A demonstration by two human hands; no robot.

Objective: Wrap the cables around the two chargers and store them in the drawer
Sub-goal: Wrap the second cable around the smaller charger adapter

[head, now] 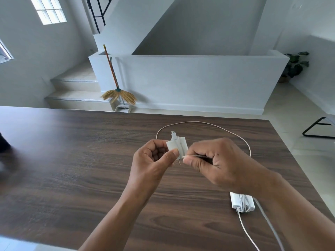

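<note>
Pinched in the left hand point(154, 158), the small white charger point(176, 146) sits above mid-table while the right hand point(213, 160) pinches its thin cable point(208, 124), which loops out toward 1 o'clock. Looks light and hard; the cable's floppy, so I'd grip close to the body. Second charger point(242, 202) lies wrapped at 4 o'clock.

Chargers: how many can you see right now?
2. One small charger held up in the left hand; one cable-wrapped charger on the table, partly behind the right forearm.

No text seems legible anywhere.
</note>
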